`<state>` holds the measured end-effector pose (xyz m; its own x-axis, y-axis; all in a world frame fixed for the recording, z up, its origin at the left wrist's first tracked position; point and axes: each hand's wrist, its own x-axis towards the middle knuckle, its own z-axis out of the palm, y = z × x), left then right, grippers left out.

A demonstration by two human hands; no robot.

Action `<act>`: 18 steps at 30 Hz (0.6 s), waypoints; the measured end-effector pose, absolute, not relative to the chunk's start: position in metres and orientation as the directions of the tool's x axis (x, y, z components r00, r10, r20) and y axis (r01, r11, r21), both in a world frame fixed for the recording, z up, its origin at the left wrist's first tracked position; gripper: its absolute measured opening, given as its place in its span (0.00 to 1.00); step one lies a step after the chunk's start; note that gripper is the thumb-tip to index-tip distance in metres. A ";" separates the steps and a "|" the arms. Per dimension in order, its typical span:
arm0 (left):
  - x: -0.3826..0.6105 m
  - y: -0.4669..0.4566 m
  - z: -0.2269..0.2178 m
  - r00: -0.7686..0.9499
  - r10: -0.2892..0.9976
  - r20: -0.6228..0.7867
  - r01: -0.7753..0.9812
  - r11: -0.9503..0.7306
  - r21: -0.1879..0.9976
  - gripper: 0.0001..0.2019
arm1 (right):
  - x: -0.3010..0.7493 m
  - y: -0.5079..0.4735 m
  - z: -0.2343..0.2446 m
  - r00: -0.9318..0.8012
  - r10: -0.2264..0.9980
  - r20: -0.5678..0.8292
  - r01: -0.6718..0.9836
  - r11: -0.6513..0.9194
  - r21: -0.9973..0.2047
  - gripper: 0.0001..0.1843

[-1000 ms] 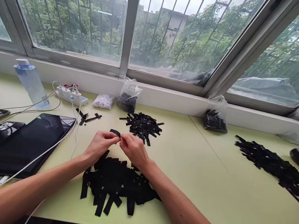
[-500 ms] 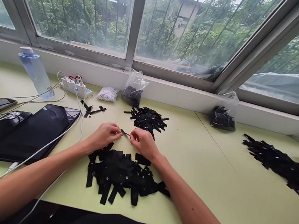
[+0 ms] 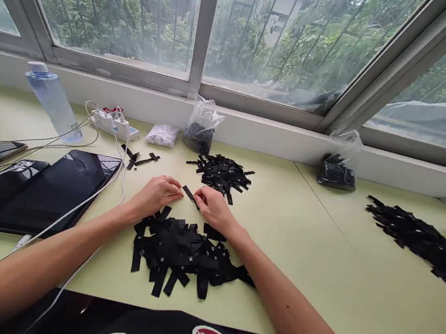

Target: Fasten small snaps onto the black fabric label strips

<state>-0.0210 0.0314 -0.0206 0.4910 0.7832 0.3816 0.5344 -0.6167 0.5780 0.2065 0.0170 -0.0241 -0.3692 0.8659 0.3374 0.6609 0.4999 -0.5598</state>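
Lowered hands [image 3: 186, 199] pinching black strip [image 3: 189, 193]

A small garment-trim workroom: heaps of black fabric labels [image 3: 182, 255] cover a pale green tabletop [image 3: 303, 243] under barred windows [image 3: 200, 27], bagged stock [image 3: 201, 131] along its far edge.

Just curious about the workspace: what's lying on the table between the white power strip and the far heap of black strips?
In the head view, between the power strip and the far heap lie a few loose black strips, with a small white bag behind them.
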 end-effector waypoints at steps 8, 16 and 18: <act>-0.021 0.030 -0.018 0.430 0.823 0.371 0.501 -0.559 0.661 0.06 | 0.209 0.013 -0.017 -0.328 0.897 0.298 0.580 0.440 -0.686 0.08; -0.018 0.026 -0.010 0.434 0.815 0.385 0.582 -0.579 0.571 0.05 | 0.209 0.014 -0.022 -0.349 0.870 0.348 0.582 0.492 -0.648 0.08; -0.018 0.026 -0.011 0.458 0.800 0.388 0.570 -0.599 0.562 0.08 | 0.209 0.014 -0.022 -0.353 0.864 0.360 0.582 0.504 -0.638 0.09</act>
